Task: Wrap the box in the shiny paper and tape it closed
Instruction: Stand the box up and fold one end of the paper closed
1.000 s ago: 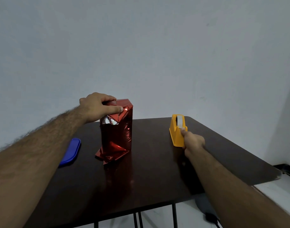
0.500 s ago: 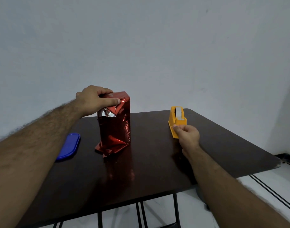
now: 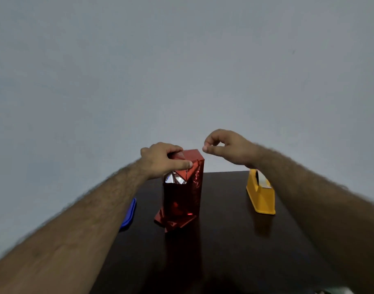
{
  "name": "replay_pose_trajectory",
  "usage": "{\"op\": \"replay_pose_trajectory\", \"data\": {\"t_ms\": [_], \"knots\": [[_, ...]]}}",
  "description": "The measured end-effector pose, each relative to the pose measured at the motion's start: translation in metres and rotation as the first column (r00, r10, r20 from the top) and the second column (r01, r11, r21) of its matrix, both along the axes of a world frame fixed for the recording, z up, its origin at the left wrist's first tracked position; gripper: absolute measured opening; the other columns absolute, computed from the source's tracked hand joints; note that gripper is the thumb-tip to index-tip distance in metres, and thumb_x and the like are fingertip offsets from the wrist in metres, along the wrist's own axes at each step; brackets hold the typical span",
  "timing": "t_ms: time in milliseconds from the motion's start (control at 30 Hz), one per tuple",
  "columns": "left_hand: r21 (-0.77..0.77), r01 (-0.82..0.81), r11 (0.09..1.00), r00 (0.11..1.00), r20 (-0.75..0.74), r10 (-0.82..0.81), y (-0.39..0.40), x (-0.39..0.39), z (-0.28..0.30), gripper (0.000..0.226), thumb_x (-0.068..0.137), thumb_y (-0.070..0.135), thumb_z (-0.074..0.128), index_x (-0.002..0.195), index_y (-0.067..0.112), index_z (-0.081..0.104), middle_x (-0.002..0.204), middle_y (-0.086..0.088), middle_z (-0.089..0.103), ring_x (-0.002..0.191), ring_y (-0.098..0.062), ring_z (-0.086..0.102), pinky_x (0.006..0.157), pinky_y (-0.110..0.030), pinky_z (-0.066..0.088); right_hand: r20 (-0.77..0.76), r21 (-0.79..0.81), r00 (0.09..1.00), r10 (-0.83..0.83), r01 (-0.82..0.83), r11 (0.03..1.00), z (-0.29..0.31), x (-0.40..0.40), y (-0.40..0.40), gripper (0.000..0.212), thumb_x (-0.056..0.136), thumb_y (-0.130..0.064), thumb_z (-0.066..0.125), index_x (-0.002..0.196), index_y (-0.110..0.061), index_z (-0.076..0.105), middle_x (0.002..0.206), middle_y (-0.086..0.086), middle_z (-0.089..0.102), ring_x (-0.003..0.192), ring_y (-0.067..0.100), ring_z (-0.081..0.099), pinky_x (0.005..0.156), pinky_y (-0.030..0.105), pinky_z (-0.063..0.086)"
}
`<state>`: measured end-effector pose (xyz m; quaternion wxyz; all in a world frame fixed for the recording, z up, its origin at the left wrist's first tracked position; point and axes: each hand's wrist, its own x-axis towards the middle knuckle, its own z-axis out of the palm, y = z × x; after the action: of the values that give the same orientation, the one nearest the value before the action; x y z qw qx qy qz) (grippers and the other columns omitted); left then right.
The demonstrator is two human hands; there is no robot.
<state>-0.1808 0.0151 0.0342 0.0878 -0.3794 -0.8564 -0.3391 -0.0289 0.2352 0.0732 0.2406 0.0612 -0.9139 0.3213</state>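
Tall upright box in crinkled shiny red paper stands near the middle of the dark brown glossy counter, well in from every counter edge that shows. The far edge runs just behind the box; the right edge is partly covered by the right forearm, and the near edge is lost at the bottom of the view. Left hand grips the box top, fingers curled over the top and thumb pressed on the folded flap at the near upper corner; a silver underside of the paper shows just below the thumb. Loose paper is crumpled out at the box's foot, toward the near left. Right hand hovers above and just right of the box top, apart from it, thumb and forefinger pinched together in a narrow grip; whether a strip of clear tape sits between them cannot be told. Open counter lies between the box and the yellow plastic tape dispenser, which stands to the right, well apart from the box, under the right wrist. Broad bare surface lies in front of the box, toward the viewer. A flat blue plastic lid-like piece lies to the left, mostly hidden behind the left forearm. Plain pale grey wall lies behind. Forearms are blurred at the lower corners, and the bottom right corner is indistinct.
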Motion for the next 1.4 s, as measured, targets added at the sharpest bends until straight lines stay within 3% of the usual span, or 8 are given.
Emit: {"op": "replay_pose_trajectory", "data": {"t_ms": [133,367,633,767,900,1200,1300,1400], "knots": [[-0.018,0.011,1.000,0.999,-0.036,-0.012,-0.001,-0.001,0.001,0.102,0.051,0.098,0.066,0.139,0.047,0.065,0.128,0.022,0.070,0.133,-0.016,0.054,0.121,-0.045,0.031,0.377,0.162,0.926,0.037,-0.105,0.981,0.054,-0.020,-0.022,0.012,0.101,-0.031,0.072,0.102,-0.019,0.072,0.100,-0.006,0.071,0.097,0.008,0.060,0.089,0.031,0.048],[-0.007,0.021,1.000,1.000,-0.016,-0.021,-0.001,-0.007,-0.003,0.090,0.051,0.098,0.070,0.131,0.057,0.066,0.112,0.026,0.072,0.126,-0.020,0.055,0.111,-0.040,0.034,0.545,0.368,0.836,-0.056,-0.179,0.912,0.080,-0.050,-0.046,0.006,0.099,-0.022,0.072,0.094,-0.020,0.071,0.083,-0.013,0.068,0.083,0.007,0.058,0.085,0.025,0.045],[0.014,0.065,0.998,0.997,-0.042,-0.064,0.000,-0.005,-0.001,0.047,0.058,0.092,0.073,0.093,0.060,0.071,0.078,0.019,0.071,0.108,-0.021,0.061,0.105,-0.043,0.039,0.548,0.432,0.824,-0.142,-0.133,0.892,0.081,-0.073,-0.059,0.015,0.089,-0.036,0.083,0.095,-0.023,0.079,0.090,-0.013,0.074,0.101,0.015,0.063,0.107,0.039,0.049],[0.017,0.054,0.998,0.998,-0.044,-0.053,0.001,-0.009,-0.003,0.053,0.056,0.094,0.072,0.085,0.051,0.072,0.079,0.016,0.072,0.106,-0.024,0.062,0.102,-0.042,0.041,0.548,0.459,0.820,-0.165,-0.130,0.879,0.081,-0.078,-0.067,0.013,0.087,-0.036,0.084,0.091,-0.024,0.080,0.093,-0.014,0.077,0.115,0.015,0.067,0.113,0.042,0.046],[0.012,0.048,0.999,0.997,-0.059,-0.047,0.003,-0.009,-0.002,0.053,0.058,0.093,0.071,0.085,0.048,0.072,0.078,0.016,0.071,0.105,-0.025,0.062,0.101,-0.041,0.039,0.536,0.564,0.807,-0.247,-0.126,0.816,0.081,-0.077,-0.075,0.015,0.090,-0.036,0.082,0.086,-0.023,0.076,0.092,-0.012,0.076,0.098,0.004,0.064,0.100,0.035,0.046],[-0.008,0.049,0.999,0.991,-0.121,-0.050,0.004,-0.006,0.001,0.058,0.065,0.091,0.067,0.104,0.049,0.075,0.085,0.023,0.074,0.107,-0.013,0.061,0.099,-0.042,0.027,0.459,0.670,0.780,-0.425,0.010,0.743,0.082,-0.082,-0.079,0.047,0.078,-0.053,0.088,0.105,-0.016,0.080,0.104,-0.005,0.081,0.110,0.016,0.070,0.090,0.033,0.050],[-0.015,0.051,0.999,0.991,-0.125,-0.052,0.003,-0.004,0.001,0.058,0.067,0.091,0.067,0.106,0.049,0.074,0.089,0.023,0.075,0.109,-0.011,0.060,0.096,-0.039,0.022,0.436,0.700,0.761,-0.480,0.049,0.712,0.082,-0.085,-0.077,0.050,0.075,-0.058,0.089,0.101,-0.017,0.077,0.101,-0.004,0.079,0.101,0.017,0.069,0.069,0.029,0.046],[-0.022,0.050,0.998,0.993,-0.104,-0.052,0.002,-0.005,0.001,0.060,0.064,0.093,0.066,0.107,0.052,0.073,0.093,0.027,0.074,0.114,-0.014,0.059,0.096,-0.038,0.023,0.353,0.733,0.756,-0.552,0.144,0.665,0.080,-0.084,-0.072,0.060,0.064,-0.070,0.089,0.086,-0.017,0.072,0.089,-0.005,0.075,0.095,0.017,0.068,0.082,0.034,0.053]]}}
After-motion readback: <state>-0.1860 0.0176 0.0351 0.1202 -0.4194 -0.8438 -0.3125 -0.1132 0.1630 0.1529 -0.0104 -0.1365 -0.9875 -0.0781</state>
